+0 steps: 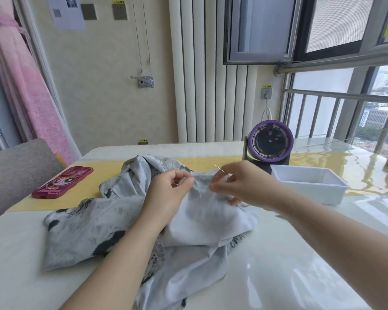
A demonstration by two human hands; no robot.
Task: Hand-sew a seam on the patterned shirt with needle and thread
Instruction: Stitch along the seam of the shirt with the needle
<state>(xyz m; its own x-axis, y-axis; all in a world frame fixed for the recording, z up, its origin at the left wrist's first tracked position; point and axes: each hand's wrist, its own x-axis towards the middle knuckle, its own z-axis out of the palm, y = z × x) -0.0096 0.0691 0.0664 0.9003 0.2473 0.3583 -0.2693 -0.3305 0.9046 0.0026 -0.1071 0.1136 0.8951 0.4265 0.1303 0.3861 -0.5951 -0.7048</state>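
A pale grey shirt with dark blotchy patterns (94, 220) lies bunched on the glossy white table (289, 265). My left hand (168, 193) pinches a raised fold of the shirt near its upper edge. My right hand (240, 182) holds the same fold a little to the right and pinches a thin needle (220, 169), whose tip points up and to the left above the cloth. A faint thread runs down over the fabric between my two hands. The stitches themselves are too fine to make out.
A red cartoon phone case (62, 182) lies on the yellow runner at left. A white plastic tray (309, 184) sits right of my hands, with a purple-ringed desk fan (269, 143) behind it. A grey chair back (16, 171) stands at far left; windows and a railing are at right.
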